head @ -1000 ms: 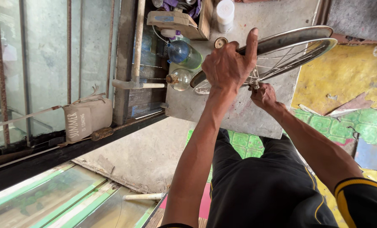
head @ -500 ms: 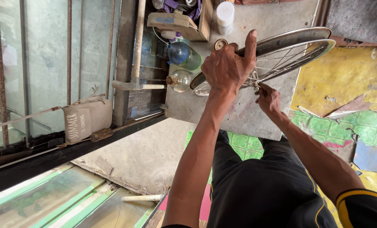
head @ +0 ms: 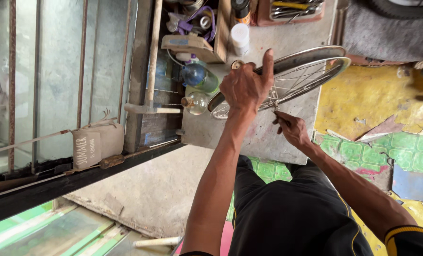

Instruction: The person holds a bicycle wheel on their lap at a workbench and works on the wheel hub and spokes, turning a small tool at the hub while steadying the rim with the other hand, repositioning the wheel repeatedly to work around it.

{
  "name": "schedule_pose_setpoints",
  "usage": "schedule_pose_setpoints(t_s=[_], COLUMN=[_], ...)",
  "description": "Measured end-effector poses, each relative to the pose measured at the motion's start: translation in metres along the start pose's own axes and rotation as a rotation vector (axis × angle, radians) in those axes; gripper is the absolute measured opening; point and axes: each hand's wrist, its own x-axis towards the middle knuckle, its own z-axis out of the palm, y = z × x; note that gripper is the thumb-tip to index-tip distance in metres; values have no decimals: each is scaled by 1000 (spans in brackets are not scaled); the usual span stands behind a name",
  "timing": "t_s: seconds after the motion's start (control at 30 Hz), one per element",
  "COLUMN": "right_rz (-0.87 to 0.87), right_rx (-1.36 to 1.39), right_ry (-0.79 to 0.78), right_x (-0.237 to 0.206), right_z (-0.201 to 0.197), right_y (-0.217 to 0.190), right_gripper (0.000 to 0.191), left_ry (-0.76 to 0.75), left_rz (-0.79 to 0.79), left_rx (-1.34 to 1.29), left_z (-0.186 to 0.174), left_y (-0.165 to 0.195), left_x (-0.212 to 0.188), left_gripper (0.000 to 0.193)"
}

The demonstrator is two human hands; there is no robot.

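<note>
- So the right hand [head: 291, 127] is sitting lower now than a second ago. Back then it was up against the spokes near the hub side of the bicycle wheel [head: 287, 76]; now it's just below the rim, fingers pinched together on something thin. Could be a spoke end or a small tool, too small for me to tell.
- The left hand [head: 245, 86] is basically not budging: it's clamped over the top of the wheel's rim, index finger sticking straight up, keeping the wheel steady.
- My read: the wheel is being held still while the other hand is working its way along the spokes one at a time, so this looks like mid-job, not wrapping up.
- The wheel is hanging out in front of the person's knees, tilted, over a grey concrete slab [head: 249, 137].
- Counting time, all relative to the wheel:
- one wheel, two hands on or right by it
- two bottles just left of it: a blue-green plastic one [head: 199, 77] and a small clear glass one [head: 195, 102]
- one white cylinder container [head: 240, 39] just above it
- one wooden box [head: 192, 45] of bits up and to the left
- one tray of tools [head: 294, 9] above it, count of tools inside I can't make out
</note>
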Motion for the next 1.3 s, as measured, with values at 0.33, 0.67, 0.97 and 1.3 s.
schedule_pose_setpoints(t_s=[0.33, 0.67, 0.97, 1.3], right_rz=[-356, -309, -405, -161], right_rx=[-112, -205, -369, -549], right_ry=[351, 507, 129, -7], right_x=[-18, -4, 30, 25], right_z=[-32, 17, 25, 15], right_y=[-41, -104, -107, -107], right_gripper=[20, 20, 12, 20], left_ry=[-427, -400, -429, -432], left_rz=[190, 392, 427, 501], left_rx=[49, -131, -133, -147], left_z=[-6, -6, 1, 8], left_y=[-12, 2, 15, 13], left_x=[25, 20, 18, 11], left_gripper=[96, 86, 84, 75])
